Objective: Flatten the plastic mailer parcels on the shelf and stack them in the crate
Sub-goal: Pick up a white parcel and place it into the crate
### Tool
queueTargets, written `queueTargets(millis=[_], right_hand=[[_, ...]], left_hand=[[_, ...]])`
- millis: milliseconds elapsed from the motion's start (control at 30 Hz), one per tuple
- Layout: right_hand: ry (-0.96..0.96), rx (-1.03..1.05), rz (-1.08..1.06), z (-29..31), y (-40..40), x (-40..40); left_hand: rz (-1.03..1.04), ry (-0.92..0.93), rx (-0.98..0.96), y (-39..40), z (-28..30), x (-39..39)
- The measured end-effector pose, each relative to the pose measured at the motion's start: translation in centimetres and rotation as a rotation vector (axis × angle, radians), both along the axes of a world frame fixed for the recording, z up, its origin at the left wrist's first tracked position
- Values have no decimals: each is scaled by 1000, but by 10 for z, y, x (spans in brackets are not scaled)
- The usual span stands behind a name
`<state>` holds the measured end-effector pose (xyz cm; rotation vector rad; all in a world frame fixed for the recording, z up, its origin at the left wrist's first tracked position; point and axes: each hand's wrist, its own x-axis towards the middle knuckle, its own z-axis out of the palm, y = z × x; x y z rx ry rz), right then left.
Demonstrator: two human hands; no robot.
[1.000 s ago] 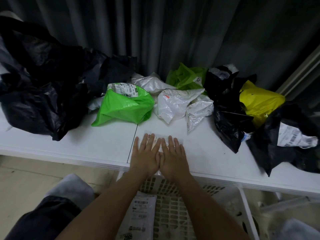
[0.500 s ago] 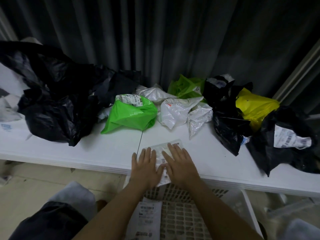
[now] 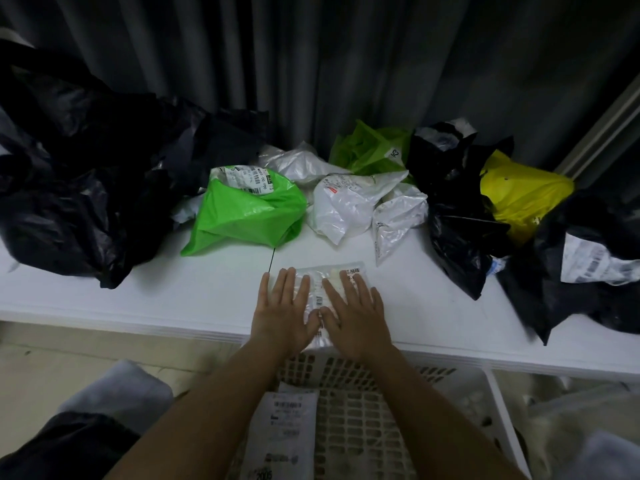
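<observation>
A small clear mailer with printed labels lies flat near the front edge of the white shelf. My left hand and my right hand press on it side by side, palms down, fingers straight and spread. Its near end sticks out past the shelf edge. Below the shelf stands a white lattice crate with a flat labelled mailer inside. Behind the hands lie crumpled parcels: a bright green one, white ones, a second green one and a yellow one.
A big heap of black plastic bags fills the shelf's left side. More black bags and one with a white label crowd the right. A dark curtain hangs behind. My knee shows at lower left.
My hands have spread apart from touching each other, and more of the clear mailer shows between and beyond the fingers. The view has shifted slightly.
</observation>
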<state>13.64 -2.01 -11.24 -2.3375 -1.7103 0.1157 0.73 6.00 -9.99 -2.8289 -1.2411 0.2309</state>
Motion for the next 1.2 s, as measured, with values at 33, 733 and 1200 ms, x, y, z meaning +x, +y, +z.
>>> queueTargets(millis=[33, 733, 1200], right_hand=[[21, 44, -33, 0, -4, 0], [1541, 390, -707, 1, -148, -54], [1041, -96, -828, -98, -154, -77]], left_hand=[[7, 1, -5, -1, 2, 2], [537, -931, -907, -125, -10, -58], [482, -626, -868, -124, -108, -89]])
